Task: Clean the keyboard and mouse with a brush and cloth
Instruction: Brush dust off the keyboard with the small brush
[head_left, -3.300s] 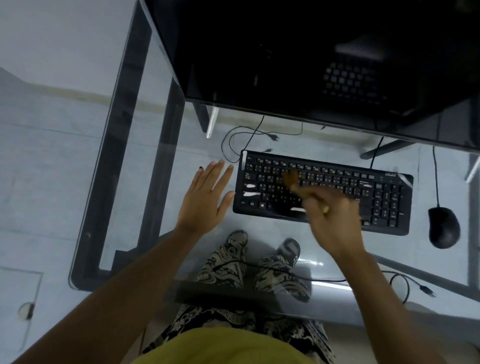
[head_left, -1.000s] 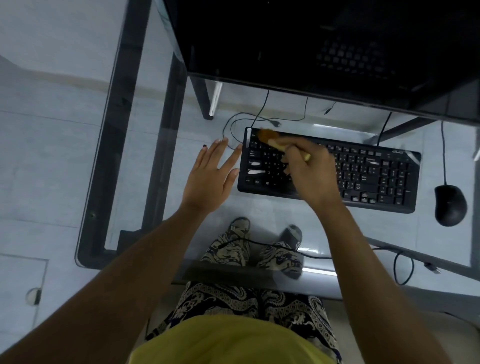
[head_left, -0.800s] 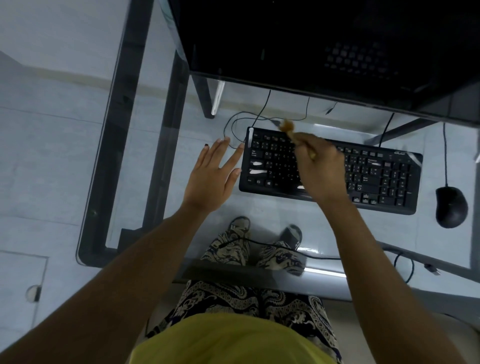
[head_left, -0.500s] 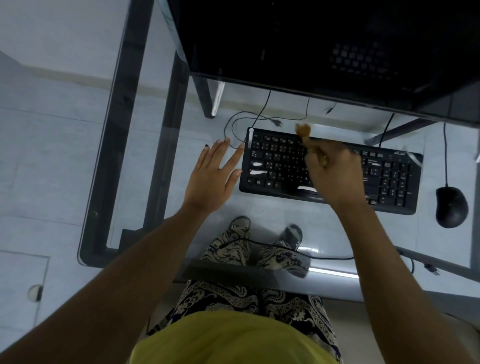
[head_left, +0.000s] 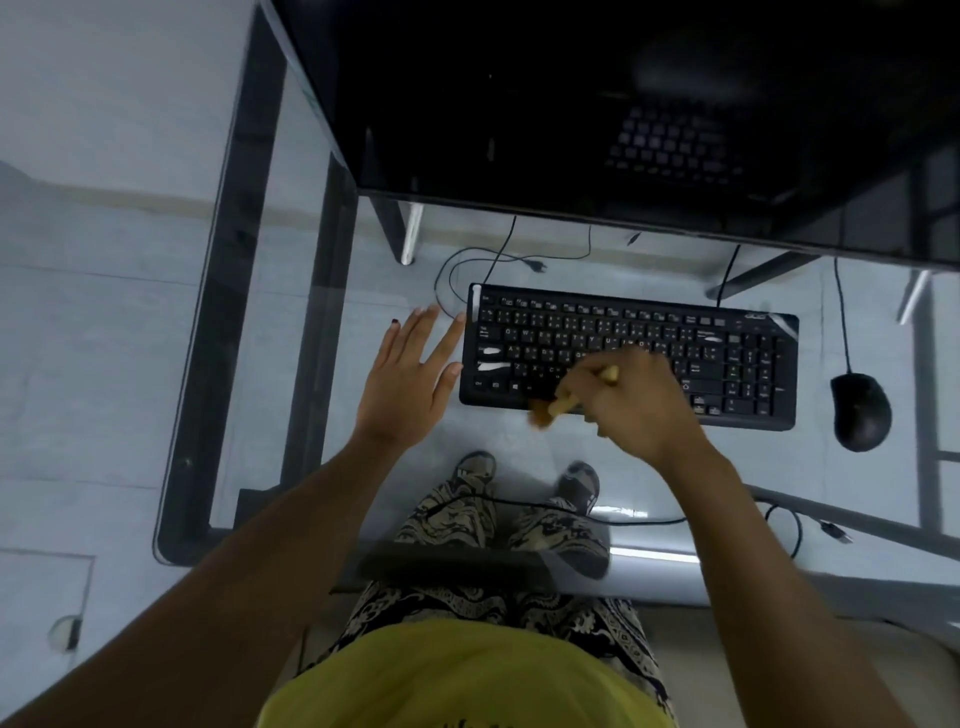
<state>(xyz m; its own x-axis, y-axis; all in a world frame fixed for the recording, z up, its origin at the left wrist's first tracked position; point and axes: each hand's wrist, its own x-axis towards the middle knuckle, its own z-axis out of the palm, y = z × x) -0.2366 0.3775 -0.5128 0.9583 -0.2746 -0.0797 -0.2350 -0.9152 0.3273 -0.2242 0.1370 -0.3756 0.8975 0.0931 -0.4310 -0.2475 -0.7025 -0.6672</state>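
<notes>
A black keyboard (head_left: 727, 353) lies on the glass desk (head_left: 322, 291) in front of me. My right hand (head_left: 639, 402) is shut on a small wooden brush (head_left: 558, 406); its blurred bristles sit at the keyboard's near edge, left of the middle. My left hand (head_left: 408, 382) rests flat on the glass with fingers spread, its fingertips touching the keyboard's left end. A black wired mouse (head_left: 860, 411) lies to the right of the keyboard. No cloth is in view.
A dark monitor (head_left: 597, 104) stands behind the keyboard. Cables (head_left: 467, 265) run from the keyboard's far left corner and across the floor under the glass. My legs and feet (head_left: 519, 499) show through the desk top.
My right hand has swept the brush from the keyboard's far edge down to its near edge. The left hand stays flat beside the keyboard.
</notes>
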